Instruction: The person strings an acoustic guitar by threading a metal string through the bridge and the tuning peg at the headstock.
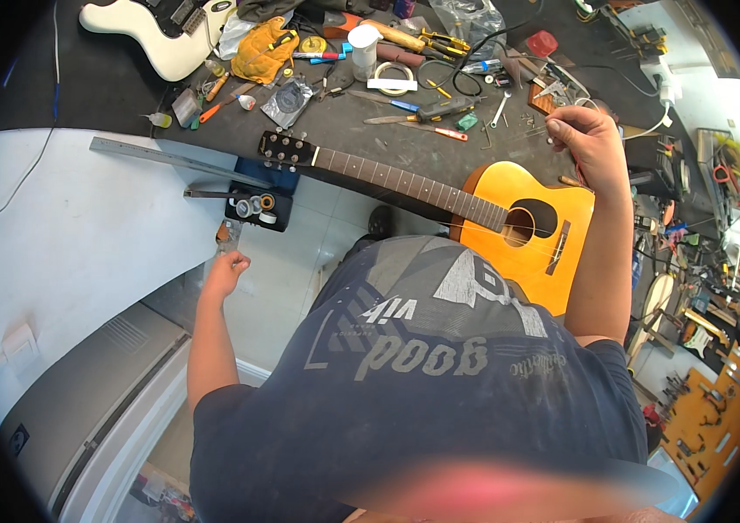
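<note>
An acoustic guitar (566, 218) with a yellow-orange top lies against my body, its dark neck (387, 177) pointing left to a black headstock (287, 150). My right hand (592, 144) is raised over the bench, beyond the guitar's body. Its thumb and fingertips are pinched on what looks like a thin wire-like strand (529, 134), faint against the dark bench top. Low on the left, my left hand (227, 272) is closed, away from the guitar. From its fingers a clear plastic packet (230, 234) with an orange patch sticks out.
Tools, a white bottle (364, 52), a yellow glove (264, 52) and a white guitar body (156, 39) crowd the dark bench (335, 122). A long metal ruler (165, 159) juts near a black tray (270, 209) holding tape rolls. More tools fill the right side.
</note>
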Demonstrator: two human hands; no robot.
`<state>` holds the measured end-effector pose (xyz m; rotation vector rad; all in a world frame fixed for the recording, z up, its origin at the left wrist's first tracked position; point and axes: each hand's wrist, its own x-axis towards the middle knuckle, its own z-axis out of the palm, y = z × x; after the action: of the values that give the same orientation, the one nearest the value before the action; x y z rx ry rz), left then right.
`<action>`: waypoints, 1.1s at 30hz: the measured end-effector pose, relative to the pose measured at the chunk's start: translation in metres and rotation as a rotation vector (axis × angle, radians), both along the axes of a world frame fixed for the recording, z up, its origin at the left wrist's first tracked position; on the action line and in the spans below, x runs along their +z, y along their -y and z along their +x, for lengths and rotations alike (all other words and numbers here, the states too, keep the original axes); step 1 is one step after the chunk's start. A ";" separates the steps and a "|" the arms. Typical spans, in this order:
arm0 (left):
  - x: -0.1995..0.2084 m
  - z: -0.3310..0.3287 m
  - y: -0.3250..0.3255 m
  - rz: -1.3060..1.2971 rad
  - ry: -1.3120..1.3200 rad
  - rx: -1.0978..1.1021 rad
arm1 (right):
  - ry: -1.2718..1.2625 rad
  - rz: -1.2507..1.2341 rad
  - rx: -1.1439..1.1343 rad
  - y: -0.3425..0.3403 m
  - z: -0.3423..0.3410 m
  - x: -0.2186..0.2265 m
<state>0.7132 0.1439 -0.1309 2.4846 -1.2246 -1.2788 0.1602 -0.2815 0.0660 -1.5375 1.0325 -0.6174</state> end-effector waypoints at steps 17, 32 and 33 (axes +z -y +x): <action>0.106 -0.181 0.223 -0.671 -0.580 -0.156 | -0.197 -0.525 0.372 -0.090 0.100 -0.031; 0.092 -0.269 0.264 -0.398 -1.066 -0.130 | -0.201 -0.423 0.141 -0.109 0.071 -0.050; 0.092 -0.269 0.264 -0.394 -1.060 -0.153 | -0.197 -0.420 0.142 -0.109 0.070 -0.051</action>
<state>0.4445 -0.1203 -0.0392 1.1264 -1.1636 -1.7759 0.2305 -0.1721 0.0154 -2.0552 0.9673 -0.6175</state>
